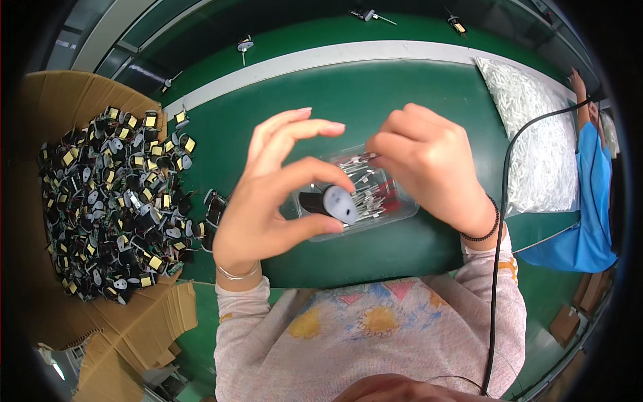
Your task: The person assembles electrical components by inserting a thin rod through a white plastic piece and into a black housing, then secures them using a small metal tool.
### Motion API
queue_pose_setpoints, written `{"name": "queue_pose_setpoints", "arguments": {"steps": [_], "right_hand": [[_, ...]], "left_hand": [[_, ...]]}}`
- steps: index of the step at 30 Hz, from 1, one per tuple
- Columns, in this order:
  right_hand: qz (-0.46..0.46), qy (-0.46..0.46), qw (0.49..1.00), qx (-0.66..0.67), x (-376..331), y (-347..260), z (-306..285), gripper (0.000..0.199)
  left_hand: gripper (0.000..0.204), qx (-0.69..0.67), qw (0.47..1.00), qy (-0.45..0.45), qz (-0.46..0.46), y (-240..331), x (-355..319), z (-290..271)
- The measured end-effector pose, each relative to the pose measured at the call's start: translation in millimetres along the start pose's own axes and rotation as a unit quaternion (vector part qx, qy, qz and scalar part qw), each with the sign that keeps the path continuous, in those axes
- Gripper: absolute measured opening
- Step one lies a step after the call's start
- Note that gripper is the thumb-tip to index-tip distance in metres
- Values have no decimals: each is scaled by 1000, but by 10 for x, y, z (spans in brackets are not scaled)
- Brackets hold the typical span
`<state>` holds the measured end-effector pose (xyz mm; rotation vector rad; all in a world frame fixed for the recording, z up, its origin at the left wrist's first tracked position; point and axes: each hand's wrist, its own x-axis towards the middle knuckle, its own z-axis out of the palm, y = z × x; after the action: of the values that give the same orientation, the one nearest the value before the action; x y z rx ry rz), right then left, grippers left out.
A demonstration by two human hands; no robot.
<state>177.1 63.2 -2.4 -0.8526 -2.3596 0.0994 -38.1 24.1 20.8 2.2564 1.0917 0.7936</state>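
Note:
Between the thumb and index finger of my left hand is a small black part with a grey oval end cap, its cap facing up and to the right. The other fingers of that hand are raised and apart. My right hand is closed in a pinch over the far right side of a clear plastic box. Its fingertips are turned down, so what they hold, if anything, is hidden. Inside the box lie many thin white-and-metal pins, with something red showing at the right. The left hand covers part of the box.
A large cardboard box heaped with similar black, grey-capped parts stands at left. A clear bag of white pieces lies at right, a black cable nearby. Several parts sit beyond the pale strip. Another person's blue sleeve shows at right.

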Motion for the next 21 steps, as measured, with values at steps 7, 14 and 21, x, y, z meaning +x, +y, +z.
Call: {"name": "queue_pose_setpoints", "arguments": {"steps": [7, 14, 21], "right_hand": [[-20, 80, 991, 107, -3, -111, -100, 20], [-3, 52, 956, 288, 12, -37, -169, 19], [54, 32, 899, 432, 53, -32, -176, 15]], "left_hand": [[41, -92, 994, -16, -49, -89, 23, 105], [46, -267, 963, -26, 14, -86, 16, 109], [38, -272, 961, -47, 14, -67, 30, 82]]}}
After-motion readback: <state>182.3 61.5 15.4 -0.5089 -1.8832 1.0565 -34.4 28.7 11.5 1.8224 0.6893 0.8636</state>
